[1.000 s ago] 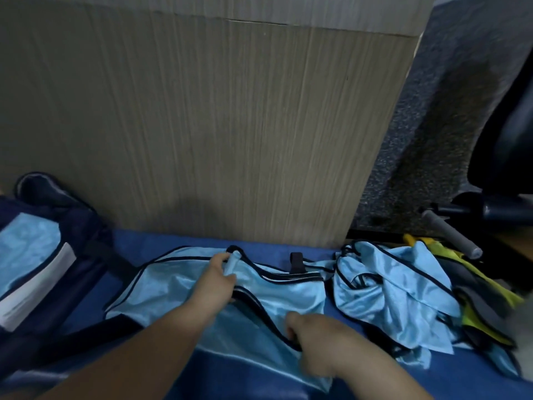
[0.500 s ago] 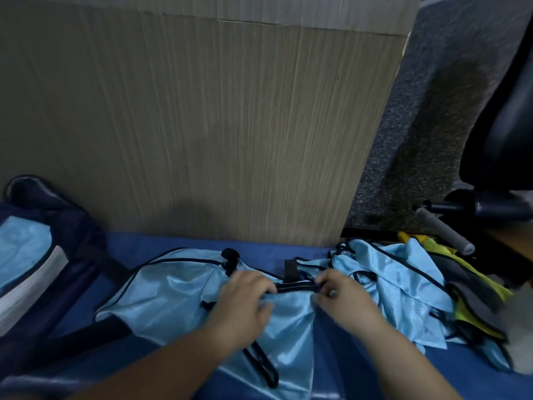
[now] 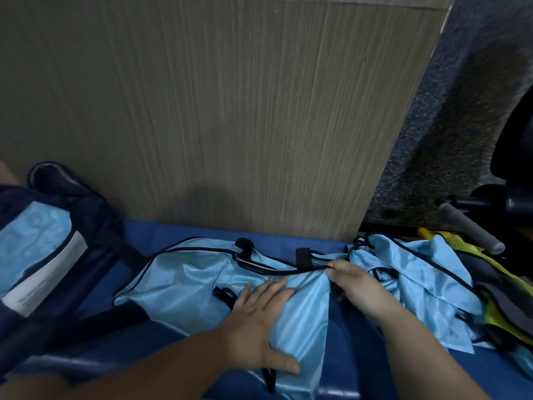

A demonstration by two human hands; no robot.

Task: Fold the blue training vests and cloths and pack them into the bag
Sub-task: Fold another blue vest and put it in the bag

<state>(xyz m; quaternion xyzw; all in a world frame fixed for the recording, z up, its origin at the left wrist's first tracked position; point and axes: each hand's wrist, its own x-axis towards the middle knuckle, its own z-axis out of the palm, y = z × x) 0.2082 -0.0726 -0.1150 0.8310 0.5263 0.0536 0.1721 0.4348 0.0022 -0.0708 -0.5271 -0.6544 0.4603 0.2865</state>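
Pressing your left hand point(image 3: 259, 321) flat, fingers straight, on the blue vest point(image 3: 178, 284) lying near the mat's point(image 3: 161, 232) far edge, you are pinching its black trim with your right hand point(image 3: 357, 287) and risking the slick fabric slipping crooked if the palm lifts early.

A light-blue vest point(image 3: 184, 284) with black trim lies partly folded in the middle. Right of it, touching, sits a crumpled heap of vests point(image 3: 418, 278). At left the navy bag point(image 3: 95, 223) lies open, light-blue cloth point(image 3: 31, 235) inside.
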